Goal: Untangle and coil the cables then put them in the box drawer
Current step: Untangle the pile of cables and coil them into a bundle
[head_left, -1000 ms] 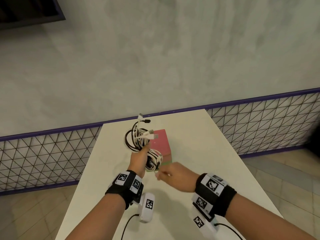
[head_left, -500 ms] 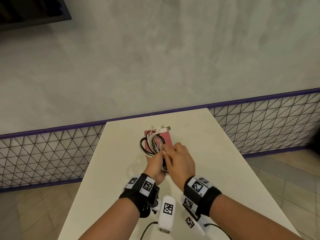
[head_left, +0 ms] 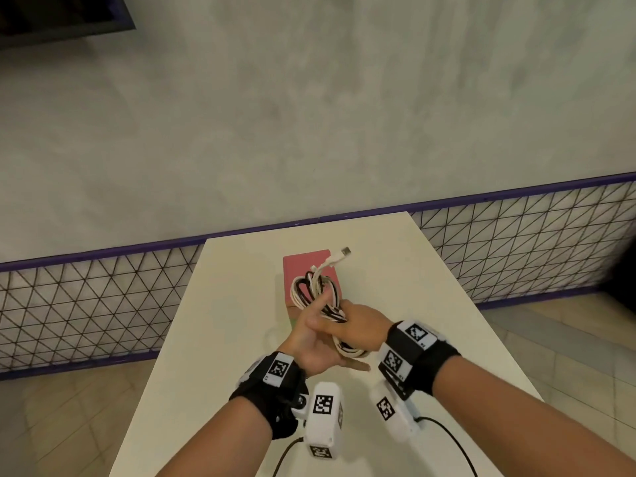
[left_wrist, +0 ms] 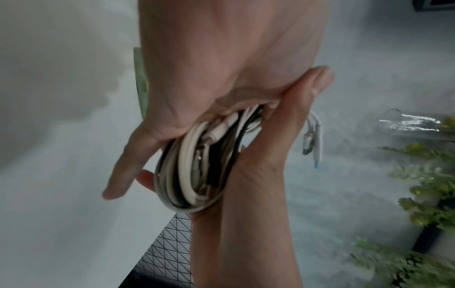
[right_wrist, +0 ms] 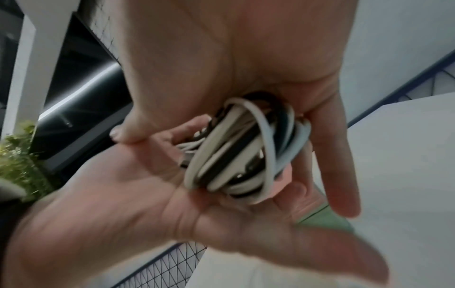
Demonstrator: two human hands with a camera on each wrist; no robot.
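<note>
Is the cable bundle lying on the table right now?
No, the cable bundle is held up between the left hand and right hand, above the table.

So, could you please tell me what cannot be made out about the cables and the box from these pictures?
- Pink-topped box: in the head view the cable bundle and both hands cover its near side, so whether the drawer is open is hidden.
- Coiled bundle of white and black cables: its middle is hidden between the left hand and right hand; the number of cables cannot be told.
- Both wrist views are motion-blurred; the connector types stay unclear.
</note>
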